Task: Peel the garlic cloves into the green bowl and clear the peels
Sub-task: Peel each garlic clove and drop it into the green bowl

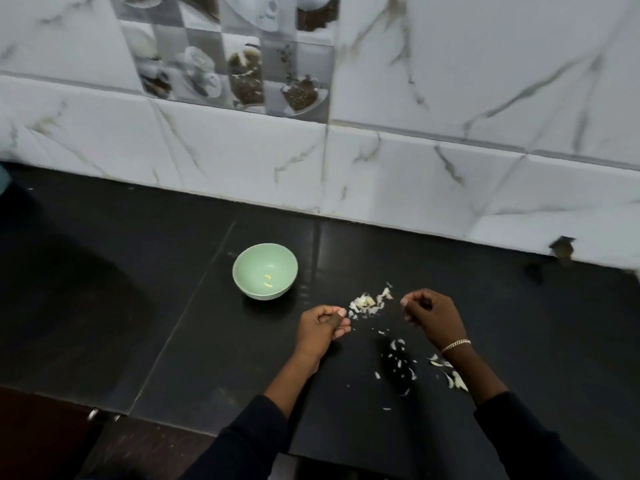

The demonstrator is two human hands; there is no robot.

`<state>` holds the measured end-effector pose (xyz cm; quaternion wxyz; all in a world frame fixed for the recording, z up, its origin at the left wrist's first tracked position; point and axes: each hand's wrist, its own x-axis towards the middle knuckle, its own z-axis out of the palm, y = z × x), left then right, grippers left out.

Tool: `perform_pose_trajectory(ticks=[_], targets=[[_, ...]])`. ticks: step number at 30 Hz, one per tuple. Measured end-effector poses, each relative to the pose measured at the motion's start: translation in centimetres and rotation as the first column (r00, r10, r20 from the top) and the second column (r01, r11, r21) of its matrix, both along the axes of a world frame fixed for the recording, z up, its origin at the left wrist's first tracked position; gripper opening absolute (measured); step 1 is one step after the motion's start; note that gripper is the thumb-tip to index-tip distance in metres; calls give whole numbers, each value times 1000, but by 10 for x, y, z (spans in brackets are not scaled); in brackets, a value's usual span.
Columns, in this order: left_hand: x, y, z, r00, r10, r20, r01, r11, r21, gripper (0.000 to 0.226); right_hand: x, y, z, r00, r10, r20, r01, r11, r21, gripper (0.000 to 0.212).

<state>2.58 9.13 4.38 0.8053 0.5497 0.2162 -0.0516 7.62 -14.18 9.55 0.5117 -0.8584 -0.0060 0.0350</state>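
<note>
Green bowl sits upright on black counter, left of and a bit behind both hands, apart from them. Two small yellowish bits lie inside; too small to tell if they are cloves.

Left hand hovers low over counter, near bowl's right front. Fingers curled in, thumb laid across fingertips. Cannot tell if anything is inside the curl.

Right hand is well apart from left, also curled, fingertips bunched toward thumb as if pinching. Anything pinched is too small to make out. Bracelet on that wrist. Both forearms in dark sleeves.

Peel pile lies on counter between the hands, nearer the right fingertips. Loose peels scattered closer in, between the forearms. More peels just beside right wrist, partly under it.

Marble-look tiled wall behind counter.
</note>
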Motion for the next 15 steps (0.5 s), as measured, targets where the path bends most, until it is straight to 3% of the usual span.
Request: perform_pose_trajectory(ticks=[9,15], targets=[[9,-111,-3,957,-291,24,287,952,103,12,-58,-104,-31,962,-263,-76,255,961,-107,7],[9,-152,-7,914,-403,33,364,856,367,4,-73,-116,-56,982,-181,-50,151,918,-366,6]])
